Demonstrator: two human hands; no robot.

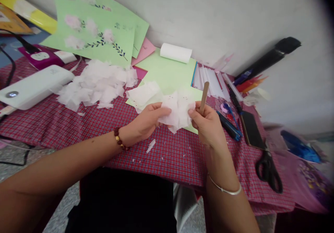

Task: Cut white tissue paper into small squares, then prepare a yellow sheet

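Observation:
Between my two hands is a thin white tissue paper (177,107), creased and uneven at its edges, with a few small dark specks on it. My left hand (147,120) pinches its left side between thumb and fingers. On the right side, my right hand (207,121) pinches the tissue with thumb and fingertips, and a flat wooden stick (205,95) stands upright out of the same hand. Behind the hands, more white tissue (144,94) lies on a light green sheet (169,71). The stick's lower end is hidden by my fingers.
A heap of torn tissue (101,81) lies left of centre. Green cards with paper flowers (96,34) lean against the wall. A white power bank (36,87) sits far left. To the right are a phone (252,128), black scissors (268,170) and a blue tool (229,127).

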